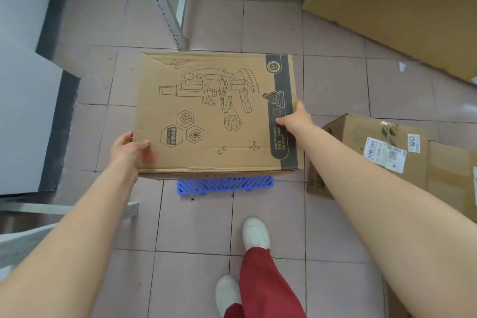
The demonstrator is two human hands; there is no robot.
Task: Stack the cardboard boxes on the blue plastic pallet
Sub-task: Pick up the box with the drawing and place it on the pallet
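A brown cardboard box (206, 111) printed with a microscope drawing fills the middle of the view. My left hand (127, 148) grips its near left corner, thumb on the top face. My right hand (296, 117) grips its right edge over the black printed strip. Just below the box's near edge shows a strip of the blue plastic pallet (224, 184) on the floor; the rest of the pallet is hidden under the box. I cannot tell whether the box rests on the pallet or hangs above it.
A second cardboard box (371, 152) with shipping labels sits on the pink tiled floor at the right, more cardboard beside it. A large flat cardboard sheet (392, 8) leans at the back right. White metal shelf legs (165, 2) stand behind. My white shoes (255, 235) are near the pallet.
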